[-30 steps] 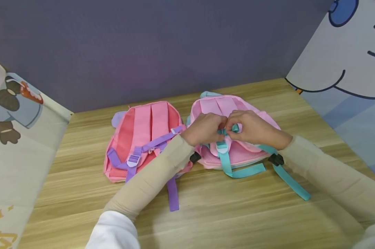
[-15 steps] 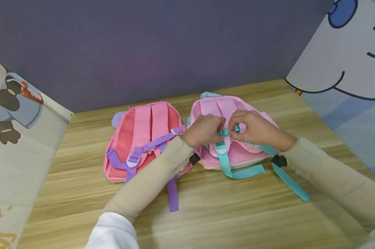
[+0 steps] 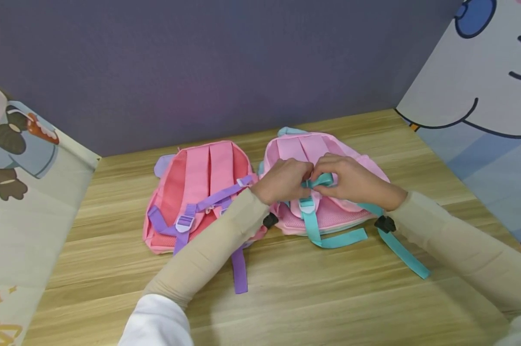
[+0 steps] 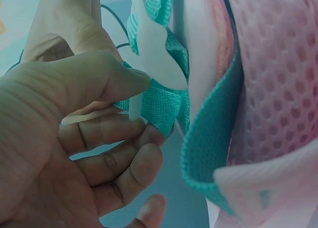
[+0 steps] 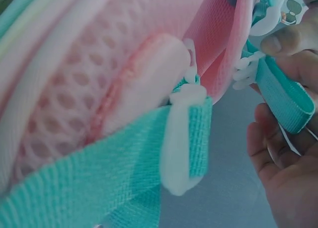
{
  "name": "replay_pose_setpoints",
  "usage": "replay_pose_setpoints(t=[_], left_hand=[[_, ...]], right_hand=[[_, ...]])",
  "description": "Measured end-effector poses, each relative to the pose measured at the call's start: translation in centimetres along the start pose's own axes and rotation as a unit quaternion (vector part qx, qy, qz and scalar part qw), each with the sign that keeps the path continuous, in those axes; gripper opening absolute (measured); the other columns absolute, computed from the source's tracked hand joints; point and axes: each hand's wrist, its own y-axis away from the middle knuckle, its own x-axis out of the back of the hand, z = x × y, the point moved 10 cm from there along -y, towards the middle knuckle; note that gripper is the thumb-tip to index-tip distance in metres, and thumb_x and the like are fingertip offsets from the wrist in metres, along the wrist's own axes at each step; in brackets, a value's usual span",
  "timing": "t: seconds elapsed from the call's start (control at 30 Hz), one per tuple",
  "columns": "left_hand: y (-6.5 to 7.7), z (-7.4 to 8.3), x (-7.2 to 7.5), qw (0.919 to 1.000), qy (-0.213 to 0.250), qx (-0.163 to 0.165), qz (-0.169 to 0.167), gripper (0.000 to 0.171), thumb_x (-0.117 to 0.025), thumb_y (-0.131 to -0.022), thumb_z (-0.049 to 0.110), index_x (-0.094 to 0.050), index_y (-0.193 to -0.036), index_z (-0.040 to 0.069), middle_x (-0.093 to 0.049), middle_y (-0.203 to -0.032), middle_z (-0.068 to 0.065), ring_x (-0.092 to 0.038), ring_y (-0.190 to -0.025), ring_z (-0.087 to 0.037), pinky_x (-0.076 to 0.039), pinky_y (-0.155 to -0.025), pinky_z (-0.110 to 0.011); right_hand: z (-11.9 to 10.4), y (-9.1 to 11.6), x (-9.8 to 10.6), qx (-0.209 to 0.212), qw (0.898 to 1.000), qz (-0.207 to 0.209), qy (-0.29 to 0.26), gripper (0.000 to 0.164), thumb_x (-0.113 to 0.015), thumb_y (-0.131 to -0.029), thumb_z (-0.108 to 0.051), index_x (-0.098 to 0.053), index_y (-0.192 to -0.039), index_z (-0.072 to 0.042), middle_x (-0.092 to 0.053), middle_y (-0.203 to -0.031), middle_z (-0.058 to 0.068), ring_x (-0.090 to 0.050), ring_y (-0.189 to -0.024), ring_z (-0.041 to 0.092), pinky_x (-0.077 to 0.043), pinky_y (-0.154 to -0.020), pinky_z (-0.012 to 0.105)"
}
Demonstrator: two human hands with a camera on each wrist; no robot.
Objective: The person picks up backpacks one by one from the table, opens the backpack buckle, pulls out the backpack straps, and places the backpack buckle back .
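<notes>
A light pink backpack (image 3: 295,146) with teal webbing straps lies straps-up at the table's centre right. My left hand (image 3: 284,180) pinches a white strap buckle (image 4: 135,107) between thumb and fingers, on a short teal strap (image 4: 161,106). My right hand (image 3: 351,180) has its thumb and index finger around a loop of this teal strap, close to the left fingertips. In the right wrist view, the teal loop (image 5: 285,96) stands out from the small white buckle. Fingers hide part of the buckle in the head view. Another white buckle (image 3: 307,205) sits on the shoulder strap below.
A darker pink backpack (image 3: 197,163) with purple straps (image 3: 239,271) lies to the left, partly beneath my left forearm. Black buckle pieces (image 3: 385,223) and loose teal strap ends (image 3: 405,254) lie in front of the right backpack. A dark wall panel (image 3: 243,72) stands behind the wooden table (image 3: 308,298).
My right hand drew slightly right with the strap, then came back left toward the left hand. The teal loop now shows larger between its fingers. My left hand and both backpacks stay nearly still.
</notes>
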Motion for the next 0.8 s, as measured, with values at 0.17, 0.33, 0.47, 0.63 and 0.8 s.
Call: replay_pose_setpoints(t=[0.17,0.33,0.47,0.63,0.8], left_hand=[[-0.02,0.01,0.13,1.0000,-0.002,0.000,0.003,0.014,-0.072,-0.077,0.016,-0.059,-0.082,0.015,-0.051,-0.065,0.004,-0.048,-0.062,-0.011,-0.038,-0.057,-0.025],[-0.06,0.09,0.25,0.9999,-0.010,0.001,0.005,0.015,-0.073,-0.076,0.016,-0.058,-0.079,0.013,-0.049,-0.063,0.003,-0.047,-0.060,-0.012,-0.036,-0.054,-0.026],[-0.09,0.16,0.27,1.0000,-0.007,0.003,0.005,0.016,-0.073,-0.076,0.015,-0.057,-0.077,0.012,-0.048,-0.062,0.003,-0.046,-0.059,-0.012,-0.036,-0.053,-0.025],[-0.19,0.08,0.23,0.9999,-0.001,0.010,0.004,0.018,-0.074,-0.075,0.015,-0.056,-0.077,0.012,-0.047,-0.062,0.003,-0.045,-0.057,-0.011,-0.035,-0.052,-0.024],[-0.26,0.05,0.15,0.9999,0.002,0.011,0.004,0.019,-0.074,-0.075,0.015,-0.055,-0.076,0.011,-0.047,-0.062,0.003,-0.045,-0.058,-0.012,-0.034,-0.052,-0.025]], right_hand=[[-0.23,-0.15,0.00,0.013,1.000,0.002,0.009,0.018,-0.080,-0.073,-0.004,-0.070,-0.084,-0.015,-0.060,-0.090,-0.009,-0.053,-0.088,0.011,-0.044,-0.078,0.028],[-0.53,-0.19,0.17,0.033,0.999,0.015,0.019,0.017,-0.080,-0.071,-0.001,-0.071,-0.078,-0.014,-0.060,-0.085,-0.010,-0.054,-0.084,0.009,-0.043,-0.076,0.025],[-0.66,-0.13,0.43,0.036,0.999,0.028,0.021,0.018,-0.080,-0.070,0.001,-0.071,-0.075,-0.013,-0.060,-0.082,-0.011,-0.054,-0.081,0.008,-0.042,-0.074,0.023],[-0.62,-0.03,0.68,0.031,0.999,0.038,0.019,0.020,-0.080,-0.068,0.003,-0.071,-0.074,-0.014,-0.059,-0.080,-0.012,-0.053,-0.079,0.006,-0.042,-0.073,0.021],[-0.40,0.07,0.77,0.021,0.999,0.038,0.011,0.021,-0.080,-0.069,0.004,-0.070,-0.074,-0.015,-0.058,-0.079,-0.013,-0.052,-0.078,0.005,-0.041,-0.073,0.021]])
